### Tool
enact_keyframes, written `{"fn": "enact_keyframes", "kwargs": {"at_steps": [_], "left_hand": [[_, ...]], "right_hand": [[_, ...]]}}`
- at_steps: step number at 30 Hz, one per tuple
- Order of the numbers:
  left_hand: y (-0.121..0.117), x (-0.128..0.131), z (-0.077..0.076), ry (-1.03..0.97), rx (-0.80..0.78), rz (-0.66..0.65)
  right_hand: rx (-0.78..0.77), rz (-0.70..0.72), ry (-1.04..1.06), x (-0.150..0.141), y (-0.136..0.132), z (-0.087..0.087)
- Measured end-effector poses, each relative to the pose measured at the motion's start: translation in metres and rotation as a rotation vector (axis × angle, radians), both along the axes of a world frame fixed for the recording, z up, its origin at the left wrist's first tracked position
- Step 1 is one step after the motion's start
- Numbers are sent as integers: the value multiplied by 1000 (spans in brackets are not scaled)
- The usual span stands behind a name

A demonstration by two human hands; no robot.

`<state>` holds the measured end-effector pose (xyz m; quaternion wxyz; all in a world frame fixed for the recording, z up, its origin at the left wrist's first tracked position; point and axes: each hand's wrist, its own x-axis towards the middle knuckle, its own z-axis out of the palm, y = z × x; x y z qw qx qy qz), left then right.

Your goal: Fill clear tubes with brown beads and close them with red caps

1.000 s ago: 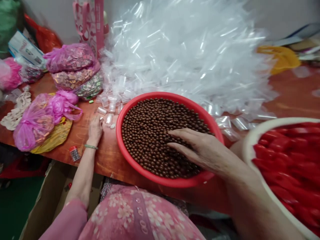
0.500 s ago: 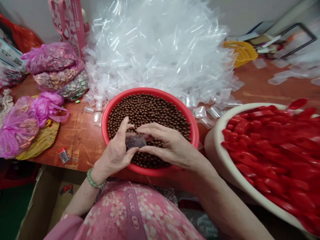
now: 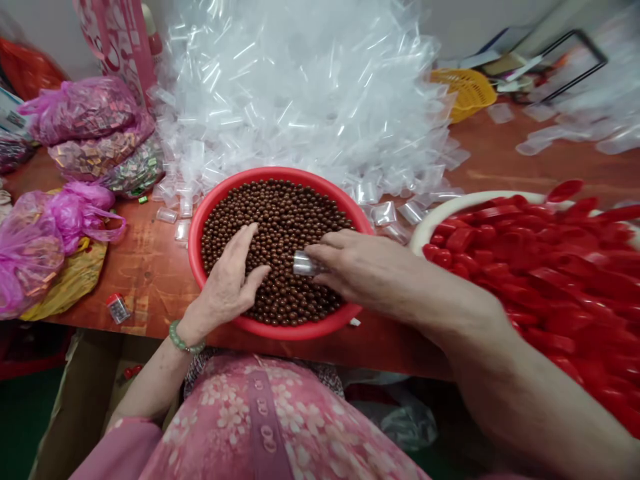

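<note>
Head view: we see the right hand [image 3: 370, 270] pinching a small clear plastic capsule [image 3: 303, 264] in its fingers above the round red plastic basin [image 3: 196, 230] of brown beads [image 3: 280, 220] on the reddish-brown tabletop [image 3: 150, 267]. The left hand [image 3: 231, 283] rests on the beads, fingers released and spread, grasping nothing. Behind the basin we note a heap of clear plastic capsules [image 3: 300, 93]; to its right, a white bowl [image 3: 440, 217] of red caps [image 3: 540, 280].

The white basin [image 3: 440, 217] of red caps [image 3: 540, 280] runs off the right edge; the bagged pieces [image 3: 80, 113] are too small to identify.
</note>
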<state>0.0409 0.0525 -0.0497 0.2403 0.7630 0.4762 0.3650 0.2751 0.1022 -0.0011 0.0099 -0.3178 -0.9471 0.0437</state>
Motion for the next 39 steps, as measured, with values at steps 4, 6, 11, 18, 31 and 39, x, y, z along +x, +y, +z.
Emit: {"fn": "enact_keyframes", "kwargs": {"at_steps": [4,6,11,18,31,39], "left_hand": [[14,-2,-15,109,-193,111],[22,0,-21,137,-287,96],[38,7,-21,164,-468,37],[42,5,-18,-81,-511,54],[28,18,4,-221,-303,148],[17,11,13,-231,-230,190]], "right_hand": [[-6,-99,-204,10,20,-3],[-63,-47,-243,2,28,-8],[-245,-97,-92,-29,31,-34],[-375,-150,139,-36,26,-57],[-697,-47,933,-42,22,-60],[-499,-50,644,-31,19,-38]]}}
